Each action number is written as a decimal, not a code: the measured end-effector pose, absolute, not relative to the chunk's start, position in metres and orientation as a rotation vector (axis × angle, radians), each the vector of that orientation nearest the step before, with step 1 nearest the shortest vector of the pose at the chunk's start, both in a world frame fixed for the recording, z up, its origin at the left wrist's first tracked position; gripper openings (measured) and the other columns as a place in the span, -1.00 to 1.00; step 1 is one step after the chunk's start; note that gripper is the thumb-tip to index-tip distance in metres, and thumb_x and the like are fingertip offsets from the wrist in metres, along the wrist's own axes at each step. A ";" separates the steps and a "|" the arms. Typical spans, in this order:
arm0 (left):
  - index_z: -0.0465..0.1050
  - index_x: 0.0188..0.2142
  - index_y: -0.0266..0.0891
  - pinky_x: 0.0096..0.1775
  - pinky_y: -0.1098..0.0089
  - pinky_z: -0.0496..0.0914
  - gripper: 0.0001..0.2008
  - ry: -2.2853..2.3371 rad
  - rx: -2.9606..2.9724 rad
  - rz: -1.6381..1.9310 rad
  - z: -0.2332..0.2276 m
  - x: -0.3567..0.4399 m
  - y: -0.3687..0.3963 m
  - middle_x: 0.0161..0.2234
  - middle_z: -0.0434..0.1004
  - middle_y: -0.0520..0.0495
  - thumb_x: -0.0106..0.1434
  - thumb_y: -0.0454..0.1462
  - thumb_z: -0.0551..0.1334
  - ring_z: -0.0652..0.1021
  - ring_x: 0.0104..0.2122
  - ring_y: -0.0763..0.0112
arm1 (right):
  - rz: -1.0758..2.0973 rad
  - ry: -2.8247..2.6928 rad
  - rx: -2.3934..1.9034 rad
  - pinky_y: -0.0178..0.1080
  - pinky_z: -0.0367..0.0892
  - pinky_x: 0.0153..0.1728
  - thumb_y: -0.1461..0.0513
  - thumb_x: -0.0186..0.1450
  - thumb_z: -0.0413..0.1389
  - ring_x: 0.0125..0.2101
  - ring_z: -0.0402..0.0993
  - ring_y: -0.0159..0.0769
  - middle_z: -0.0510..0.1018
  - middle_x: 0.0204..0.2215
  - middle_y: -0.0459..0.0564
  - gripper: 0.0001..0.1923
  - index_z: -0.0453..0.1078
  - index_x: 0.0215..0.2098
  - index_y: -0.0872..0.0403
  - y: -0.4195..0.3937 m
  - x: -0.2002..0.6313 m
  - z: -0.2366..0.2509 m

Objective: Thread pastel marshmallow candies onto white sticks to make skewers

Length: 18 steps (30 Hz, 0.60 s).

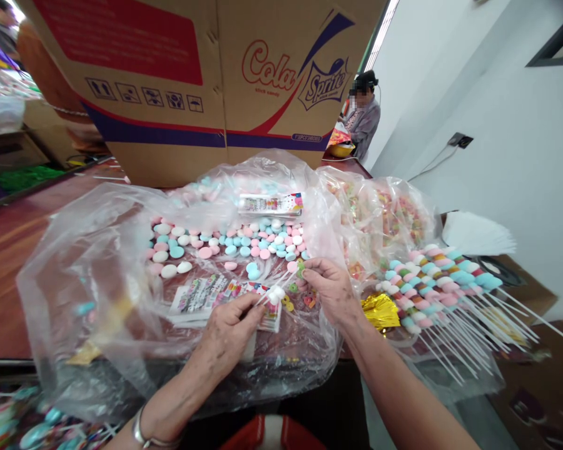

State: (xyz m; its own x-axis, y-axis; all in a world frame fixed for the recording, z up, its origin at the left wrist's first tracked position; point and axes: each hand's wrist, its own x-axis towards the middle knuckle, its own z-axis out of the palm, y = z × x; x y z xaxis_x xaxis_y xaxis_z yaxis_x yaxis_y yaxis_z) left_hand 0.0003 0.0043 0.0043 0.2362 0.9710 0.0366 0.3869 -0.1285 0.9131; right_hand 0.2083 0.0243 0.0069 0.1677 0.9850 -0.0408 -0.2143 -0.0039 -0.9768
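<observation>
My left hand [234,331] pinches thin white sticks, with a white marshmallow [276,295] threaded on near the fingertips. Close to the stick tips, my right hand [331,287] is closed on a small green gummy candy [301,267]. A few more gummies, yellow and orange [309,300], lie under my right fingers. Pink, white and blue marshmallows [244,242] are spread on clear plastic just beyond both hands. Beneath my left fingertips lie printed wrappers [201,294]. Another stack of wrappers [271,204] rests on the marshmallow pile.
A large cardboard box [169,137] stands at the back. On the right are a bag of gummies [389,209], gold foil ties [380,311] and several finished marshmallow skewers [443,281]. Wrapped candies [42,425] sit low at left. A person [365,119] works farther back.
</observation>
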 end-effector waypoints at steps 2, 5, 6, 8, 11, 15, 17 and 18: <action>0.60 -0.35 -0.17 -0.36 0.46 0.30 -0.76 1.276 1.666 0.866 0.004 0.000 0.004 -0.48 0.53 0.07 0.23 -0.16 0.17 0.45 -0.44 0.37 | 1.188 -0.914 -1.136 -0.36 0.32 -0.51 0.17 0.06 0.30 -0.58 0.43 -0.43 0.55 -0.58 -0.16 -0.83 0.50 -0.40 0.07 0.025 0.208 0.009; 0.60 -0.33 -0.16 -0.34 0.46 0.31 -0.77 1.275 1.654 0.857 0.004 0.000 0.005 -0.46 0.54 0.07 0.24 -0.16 0.17 0.46 -0.42 0.37 | 1.187 -0.925 -1.143 -0.35 0.32 -0.51 0.17 0.07 0.28 -0.59 0.42 -0.42 0.53 -0.60 -0.16 -0.84 0.50 -0.40 0.07 0.027 0.208 0.009; 0.60 -0.32 -0.16 -0.34 0.46 0.31 -0.77 1.273 1.648 0.854 0.003 0.000 0.005 -0.46 0.54 0.07 0.25 -0.16 0.17 0.47 -0.42 0.37 | 1.182 -0.942 -1.151 -0.35 0.32 -0.52 0.17 0.08 0.28 -0.58 0.42 -0.42 0.53 -0.60 -0.16 -0.85 0.50 -0.39 0.07 0.027 0.208 0.009; 0.59 -0.32 -0.16 -0.35 0.46 0.30 -0.76 1.267 1.636 0.848 0.003 0.001 0.006 -0.46 0.53 0.07 0.25 -0.15 0.17 0.47 -0.42 0.37 | 1.142 -1.012 -1.180 -0.36 0.31 -0.51 0.19 0.10 0.26 -0.57 0.42 -0.42 0.53 -0.57 -0.16 -0.86 0.51 -0.37 0.06 0.027 0.209 0.006; 0.60 -0.32 -0.17 -0.36 0.46 0.29 -0.76 1.263 1.608 0.847 0.003 0.003 0.007 -0.49 0.50 0.07 0.24 -0.14 0.17 0.45 -0.43 0.37 | 1.062 -1.128 -1.212 -0.38 0.31 -0.49 0.22 0.11 0.25 -0.55 0.44 -0.43 0.53 -0.55 -0.17 -0.84 0.52 -0.31 0.06 0.027 0.211 0.003; 0.58 -0.34 -0.20 -0.42 0.46 0.24 -0.75 1.300 1.529 0.856 0.004 0.005 0.008 -0.57 0.40 0.09 0.22 -0.13 0.19 0.38 -0.50 0.40 | 1.054 -1.070 -1.184 -0.35 0.37 -0.47 0.18 0.15 0.23 -0.54 0.47 -0.41 0.54 -0.55 -0.18 -0.84 0.50 -0.29 0.05 0.030 0.213 0.004; 0.59 -0.33 -0.21 -0.42 0.47 0.23 -0.75 1.292 1.516 0.852 0.002 0.004 0.008 -0.56 0.40 0.09 0.21 -0.13 0.19 0.37 -0.50 0.41 | 1.025 -0.989 -1.157 -0.34 0.40 -0.45 0.17 0.14 0.23 -0.54 0.48 -0.40 0.54 -0.55 -0.17 -0.85 0.50 -0.32 0.05 0.033 0.212 0.004; 0.59 -0.32 -0.21 -0.40 0.46 0.24 -0.75 1.276 1.523 0.851 0.002 0.004 0.008 -0.54 0.41 0.09 0.21 -0.13 0.19 0.38 -0.49 0.41 | 1.015 -0.952 -1.142 -0.33 0.42 -0.44 0.17 0.13 0.24 -0.53 0.48 -0.40 0.55 -0.54 -0.17 -0.85 0.51 -0.34 0.05 0.034 0.212 0.003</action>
State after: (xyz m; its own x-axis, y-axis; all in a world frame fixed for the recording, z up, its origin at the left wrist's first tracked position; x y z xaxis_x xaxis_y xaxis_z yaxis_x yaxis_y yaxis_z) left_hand 0.0041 0.0077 0.0015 0.2159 0.9747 -0.0582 0.3205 -0.0144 0.9471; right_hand 0.2118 0.0342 0.0031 0.2661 0.9610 0.0758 -0.1372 0.1156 -0.9838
